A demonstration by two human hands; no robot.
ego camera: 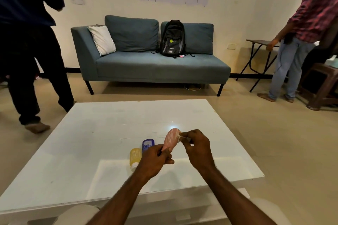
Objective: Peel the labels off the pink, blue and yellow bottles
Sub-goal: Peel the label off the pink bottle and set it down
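Note:
My left hand [157,157] grips the lower end of the pink bottle [171,139] and holds it tilted above the white table [91,142]. My right hand [196,145] pinches a thin, clear strip of label [180,135] at the bottle's upper side; the strip is partly lifted from the bottle. The blue bottle [147,144] lies on the table just left of my left hand, its white label facing up. To its left, also on its side, rests the yellow bottle [135,158] with its white cap pointing toward me.
A blue-grey sofa [150,64] with a black backpack [172,39] and a white cushion stands beyond the table. One person walks at the far left [29,51]. Another stands at the right [300,38] by a small folding table [259,45] and a brown stool [321,86].

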